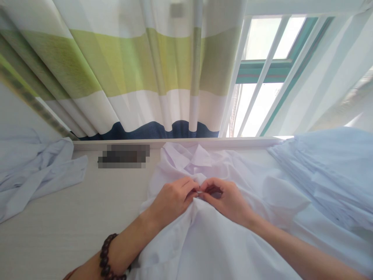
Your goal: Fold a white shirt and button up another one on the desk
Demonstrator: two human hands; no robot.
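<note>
A white collared shirt [221, 241] lies in front of me, its collar toward the window side and its lower part spread toward me. My left hand [175, 196] is closed, fingertips pinching the shirt's front placket just below the collar. Opposite it, my right hand [225, 196] pinches the same bit of cloth between thumb and fingers. The fingertips of both hands meet at the front edge; any button there is hidden by them. A dark beaded bracelet [106, 256] circles my left wrist.
On the right rests a stack of folded pale shirts [335, 175]. A rumpled white garment [43, 167] lies at the left on the light tabletop [72, 225]. Near the back edge is a blurred-out dark object [124, 156]. Behind hang striped curtains [131, 62] beside a barred window [262, 77].
</note>
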